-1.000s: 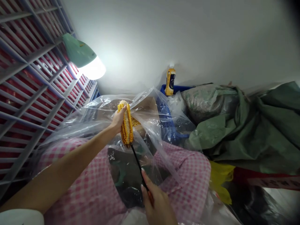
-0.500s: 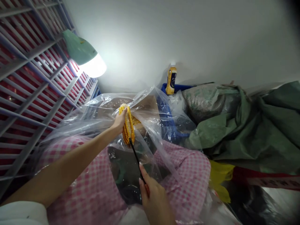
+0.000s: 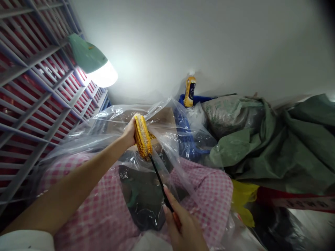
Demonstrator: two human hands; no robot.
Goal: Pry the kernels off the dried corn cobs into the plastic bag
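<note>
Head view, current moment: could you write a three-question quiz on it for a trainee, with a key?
1. What does the right hand hold?
2. True or false: the lamp is lit.
3. The corn cob in the left hand is: A) fully covered in kernels; B) missing some kernels; C) completely bare.

Key: 1. A black-shafted tool, its tip at the cob's lower end. 2. True. 3. B.

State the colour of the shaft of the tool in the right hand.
The tool shaft is black; it shows best in the head view.
</note>
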